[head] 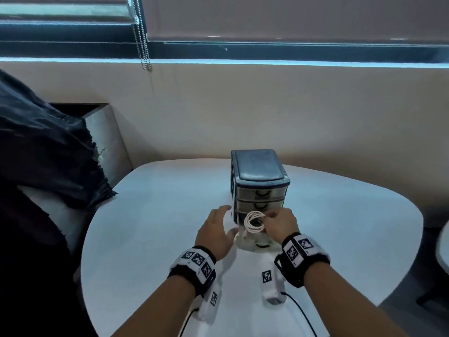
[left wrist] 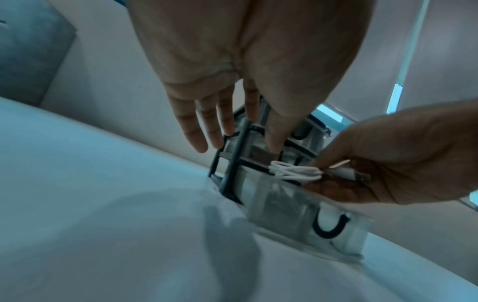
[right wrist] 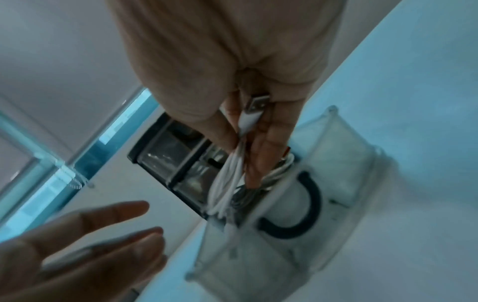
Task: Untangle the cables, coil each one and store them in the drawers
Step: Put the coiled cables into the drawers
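Wrist cameras: two white units with square markers hang under the banded wrists, above the white table.
Left hand: released, fingers straight and spread, beside the left corner of the drawer unit, holding nothing.
Right hand: fingers pinch the coiled white cable, its USB plug against the palm.
Cable place: over the pulled-out bottom drawer, clear plastic with a dark curved handle.
Upper drawers: both closed.
Behind: beige wall, window blind.
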Demonstrator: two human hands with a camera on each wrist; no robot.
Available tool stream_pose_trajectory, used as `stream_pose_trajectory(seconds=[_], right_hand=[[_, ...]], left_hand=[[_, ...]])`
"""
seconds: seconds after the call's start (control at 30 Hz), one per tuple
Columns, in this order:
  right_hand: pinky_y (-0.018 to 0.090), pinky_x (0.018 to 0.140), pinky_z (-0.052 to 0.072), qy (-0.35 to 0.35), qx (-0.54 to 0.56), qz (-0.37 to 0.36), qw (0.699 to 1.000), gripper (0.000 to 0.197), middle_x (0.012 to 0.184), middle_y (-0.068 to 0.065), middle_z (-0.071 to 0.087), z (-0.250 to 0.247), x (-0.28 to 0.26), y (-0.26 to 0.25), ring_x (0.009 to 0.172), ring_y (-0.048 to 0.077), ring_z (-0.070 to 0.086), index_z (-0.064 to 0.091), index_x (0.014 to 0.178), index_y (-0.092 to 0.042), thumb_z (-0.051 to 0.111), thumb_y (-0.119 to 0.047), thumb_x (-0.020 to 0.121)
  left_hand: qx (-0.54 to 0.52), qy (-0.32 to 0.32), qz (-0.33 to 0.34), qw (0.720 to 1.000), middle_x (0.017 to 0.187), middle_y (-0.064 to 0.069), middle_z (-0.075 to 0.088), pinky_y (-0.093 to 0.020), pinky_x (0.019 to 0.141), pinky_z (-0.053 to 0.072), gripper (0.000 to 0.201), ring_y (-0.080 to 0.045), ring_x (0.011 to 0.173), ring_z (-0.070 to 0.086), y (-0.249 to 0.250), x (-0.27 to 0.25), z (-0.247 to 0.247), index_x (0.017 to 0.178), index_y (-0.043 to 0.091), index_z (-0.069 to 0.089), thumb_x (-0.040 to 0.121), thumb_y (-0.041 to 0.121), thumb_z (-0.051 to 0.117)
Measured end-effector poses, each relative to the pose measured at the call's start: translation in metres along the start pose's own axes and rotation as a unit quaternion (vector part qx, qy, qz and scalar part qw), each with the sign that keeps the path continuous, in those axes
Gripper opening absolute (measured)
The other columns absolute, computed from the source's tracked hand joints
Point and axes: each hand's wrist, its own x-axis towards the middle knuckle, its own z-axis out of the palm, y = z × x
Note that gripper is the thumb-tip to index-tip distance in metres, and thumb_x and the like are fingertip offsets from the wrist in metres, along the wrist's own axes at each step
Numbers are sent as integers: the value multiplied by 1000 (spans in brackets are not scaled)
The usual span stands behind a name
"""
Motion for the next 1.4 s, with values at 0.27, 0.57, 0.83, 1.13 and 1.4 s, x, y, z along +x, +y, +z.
stream_pose_trajectory(seconds=[0.27, 0.57, 0.83, 1.13, 1.4], right_hand=[[31, 76, 50, -35, -217, -88, 972, 19, 99, 7, 69, 4, -14, 11, 93, 29, 63, 68, 90, -15, 52, -24, 89], [34, 75, 47, 91, -123, 0, 988, 15, 91, 2, 60, -35, -18, 37, 89, 25, 57, 57, 85, -15, 59, -30, 85], [45, 85, 58, 19, 186, 1, 982, 43, 92, 3, 73, -26, -5, 55, 90, 18, 70, 58, 105, -28, 74, -55, 75], [39, 83, 55, -39, 204, -12, 978, 25, 82, 3, 72, -20, 11, 45, 87, 19, 68, 67, 76, -11, 70, -32, 90], [46, 91, 50, 54, 353, 56, 933, 34, 110, 2, 64, -37, 31, 28, 105, 21, 57, 67, 106, -18, 51, -47, 98]], left_hand=[[23, -29, -33, 999, 125, 6, 60, -32, 98, 46, 29, -14, 114, 56, -17, -2, 3, 122, 28, 57, 93, 31, 62], [27, -69, -52, 996, 121, 12, 49, -36, 89, 51, 71, -15, 105, 58, 6, 0, 15, 120, 32, 44, 65, 58, 80], [42, 9, -100, 994, 89, 5, 60, -32, 74, 51, 35, -23, 86, 62, -1, 16, 24, 99, 22, 50, 84, 46, 69], [-55, -132, -69, 987, 88, 7, 73, -23, 80, 50, 17, -11, 87, 67, 7, 26, 36, 85, 21, 76, 87, 34, 65], [-174, 75, -174, 966, 121, 5, 59, -30, 88, 49, 34, -16, 105, 59, 20, 36, 24, 120, 20, 57, 87, 15, 64]])
